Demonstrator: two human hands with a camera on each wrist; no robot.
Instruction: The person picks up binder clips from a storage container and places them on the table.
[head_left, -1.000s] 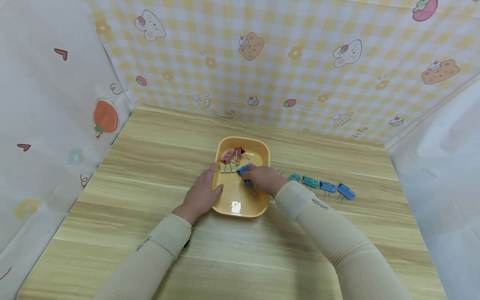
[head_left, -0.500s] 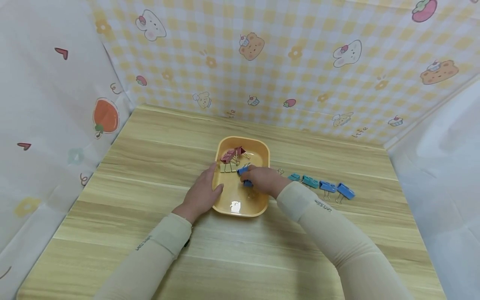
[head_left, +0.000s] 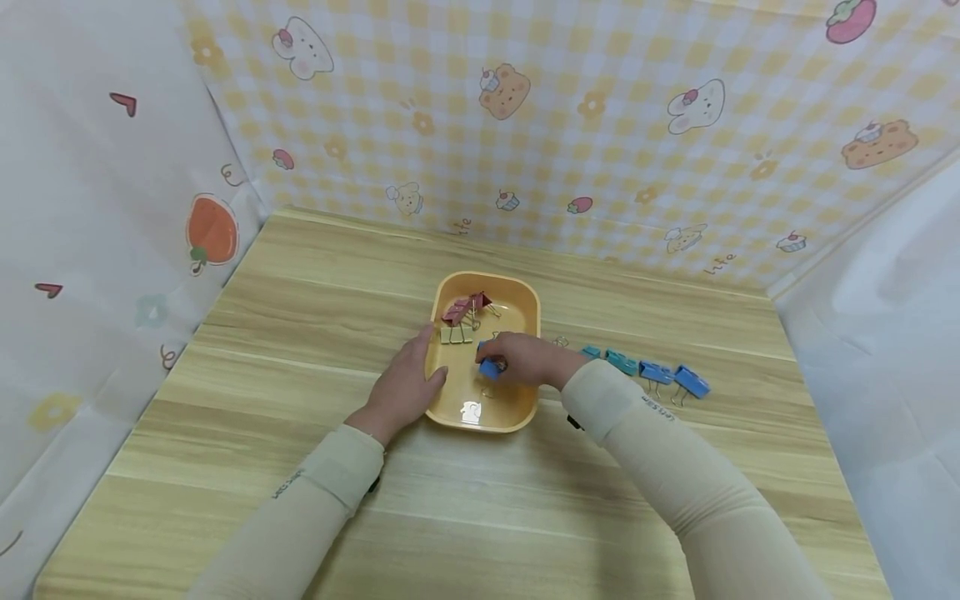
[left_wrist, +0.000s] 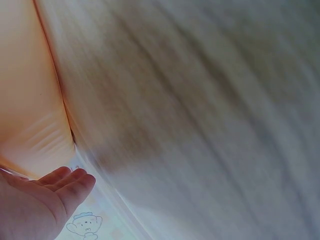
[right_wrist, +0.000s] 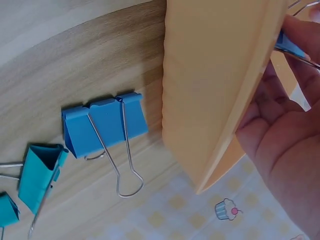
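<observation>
Resting left hand (head_left: 401,383), thumb spread, at nine o'clock of tray (head_left: 447,400). Counting within: one yellow clip (head_left: 457,336) at ten, red clips (head_left: 456,312) (tally unclear) at eleven, one blue clip (head_left: 490,369) pinched mid-tray in right hand (head_left: 521,358); past three, one near blue clip (right_wrist: 108,125), two teal clips (head_left: 621,362), two far blue clips (head_left: 692,382).

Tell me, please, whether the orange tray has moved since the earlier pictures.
No; against the wooden table, the orange tray shows no visible shift in any direction.

Worktop (head_left: 480,517): wood-grain. Back wall (head_left: 585,154): yellow-and-white check, bears cartoon prints. Left wall (head_left: 90,200): white, printed. Right wall (head_left: 885,292): whitish.
</observation>
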